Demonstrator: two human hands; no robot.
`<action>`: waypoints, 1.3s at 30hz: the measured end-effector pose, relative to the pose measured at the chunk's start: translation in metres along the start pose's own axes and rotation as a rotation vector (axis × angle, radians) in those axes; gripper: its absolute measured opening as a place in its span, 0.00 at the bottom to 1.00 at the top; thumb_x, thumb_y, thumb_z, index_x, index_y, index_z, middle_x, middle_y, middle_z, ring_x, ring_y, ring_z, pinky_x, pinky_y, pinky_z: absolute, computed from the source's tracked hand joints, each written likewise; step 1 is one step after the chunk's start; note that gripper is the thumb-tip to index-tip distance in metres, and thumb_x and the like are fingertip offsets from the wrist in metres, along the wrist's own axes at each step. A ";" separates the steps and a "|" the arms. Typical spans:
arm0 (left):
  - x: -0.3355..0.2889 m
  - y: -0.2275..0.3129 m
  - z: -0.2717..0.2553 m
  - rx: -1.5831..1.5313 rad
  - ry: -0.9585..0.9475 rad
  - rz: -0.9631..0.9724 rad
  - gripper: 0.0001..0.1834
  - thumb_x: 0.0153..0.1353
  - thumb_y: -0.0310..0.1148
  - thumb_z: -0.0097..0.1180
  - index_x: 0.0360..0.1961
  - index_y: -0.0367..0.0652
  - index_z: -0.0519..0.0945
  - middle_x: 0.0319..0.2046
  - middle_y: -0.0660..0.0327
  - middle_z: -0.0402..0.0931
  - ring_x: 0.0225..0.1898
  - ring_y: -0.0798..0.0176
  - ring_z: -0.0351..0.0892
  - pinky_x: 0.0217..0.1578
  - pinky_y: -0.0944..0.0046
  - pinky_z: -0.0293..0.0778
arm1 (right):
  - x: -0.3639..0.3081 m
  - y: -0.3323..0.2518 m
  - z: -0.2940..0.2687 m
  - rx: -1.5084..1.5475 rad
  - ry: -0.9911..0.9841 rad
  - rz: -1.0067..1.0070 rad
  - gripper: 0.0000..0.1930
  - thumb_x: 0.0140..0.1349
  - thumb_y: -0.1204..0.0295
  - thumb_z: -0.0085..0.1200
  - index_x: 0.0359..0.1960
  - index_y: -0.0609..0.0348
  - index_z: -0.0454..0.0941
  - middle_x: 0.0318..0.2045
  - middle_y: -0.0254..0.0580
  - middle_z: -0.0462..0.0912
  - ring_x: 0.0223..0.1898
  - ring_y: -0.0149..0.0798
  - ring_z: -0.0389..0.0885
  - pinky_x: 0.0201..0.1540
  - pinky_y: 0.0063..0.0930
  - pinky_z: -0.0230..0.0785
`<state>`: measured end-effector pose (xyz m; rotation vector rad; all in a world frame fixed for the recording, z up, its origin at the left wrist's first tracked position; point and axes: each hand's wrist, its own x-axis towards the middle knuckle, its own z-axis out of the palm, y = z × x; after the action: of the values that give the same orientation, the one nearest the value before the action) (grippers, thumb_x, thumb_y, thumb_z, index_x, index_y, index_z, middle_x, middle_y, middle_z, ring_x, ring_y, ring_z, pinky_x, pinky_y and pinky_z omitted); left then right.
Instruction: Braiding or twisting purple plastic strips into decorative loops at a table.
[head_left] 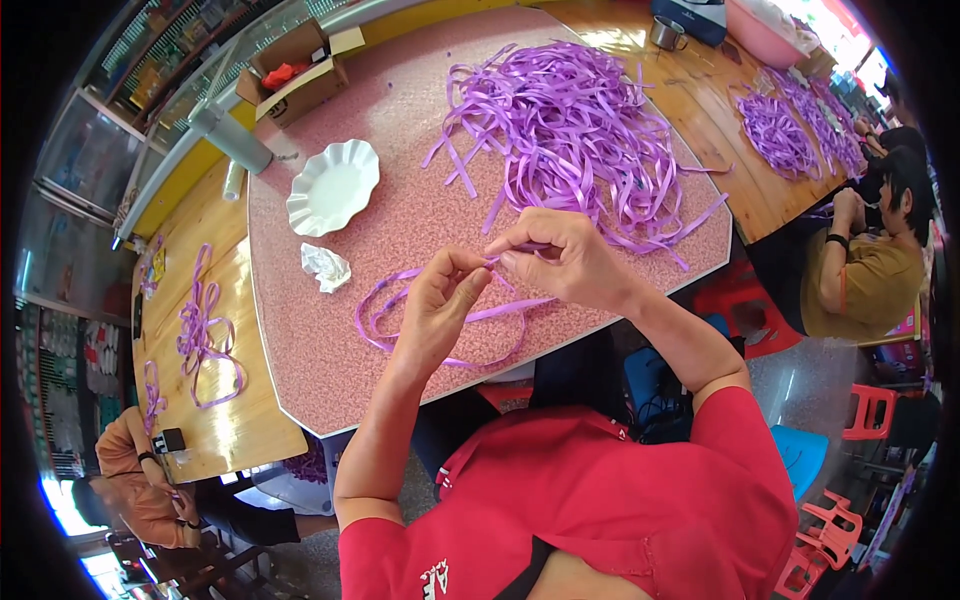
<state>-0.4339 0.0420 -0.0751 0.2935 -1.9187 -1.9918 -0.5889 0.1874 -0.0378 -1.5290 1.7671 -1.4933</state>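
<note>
Both hands meet over the near part of the pink speckled table (410, 190). My left hand (440, 300) pinches a purple ribbon (500, 310) between thumb and fingers. Close beside it, my right hand (560, 258) pinches the same ribbon, its thumb and forefinger almost touching the left fingertips. The exact bit between the fingertips is too small to make out. Below the hands the ribbon falls in wide loops on the tabletop. Beyond them lies a big tangled heap of purple ribbons (570, 130).
Left of the heap are a white scalloped dish (335, 187), crumpled white paper (326, 268), a grey-green bottle (230, 137) and an open cardboard box (300, 80). Ribbons (205, 335) lie on the wooden table at left. People sit at left (150, 470) and right (870, 250).
</note>
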 end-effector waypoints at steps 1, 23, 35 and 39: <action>-0.001 0.000 -0.002 -0.038 -0.011 -0.049 0.04 0.69 0.28 0.57 0.41 0.39 0.76 0.37 0.68 0.74 0.41 0.74 0.73 0.46 0.71 0.70 | 0.000 -0.002 0.000 0.000 0.000 0.000 0.06 0.61 0.78 0.60 0.40 0.63 0.84 0.30 0.35 0.80 0.31 0.26 0.78 0.34 0.23 0.71; -0.009 -0.002 0.019 -0.330 0.255 0.221 0.06 0.60 0.22 0.64 0.35 0.43 0.79 0.43 0.58 0.82 0.47 0.59 0.79 0.53 0.60 0.70 | -0.012 0.015 0.029 0.133 0.114 0.030 0.07 0.64 0.71 0.64 0.33 0.62 0.83 0.26 0.27 0.78 0.28 0.19 0.69 0.28 0.19 0.61; -0.002 0.019 0.005 1.099 0.138 0.794 0.10 0.49 0.23 0.66 0.32 0.44 0.78 0.42 0.63 0.78 0.47 0.54 0.76 0.46 0.53 0.67 | -0.010 0.014 0.029 0.366 0.072 0.295 0.08 0.66 0.70 0.62 0.33 0.62 0.85 0.24 0.22 0.78 0.26 0.15 0.69 0.25 0.14 0.59; -0.006 0.014 0.010 0.980 0.200 0.809 0.10 0.51 0.21 0.65 0.33 0.43 0.78 0.41 0.60 0.76 0.47 0.54 0.75 0.47 0.54 0.68 | -0.011 0.005 0.033 0.321 0.120 0.304 0.05 0.67 0.74 0.59 0.36 0.63 0.84 0.27 0.24 0.81 0.29 0.15 0.73 0.28 0.13 0.64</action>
<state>-0.4305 0.0534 -0.0610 -0.0640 -2.2192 -0.4414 -0.5608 0.1807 -0.0582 -0.9857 1.6356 -1.6401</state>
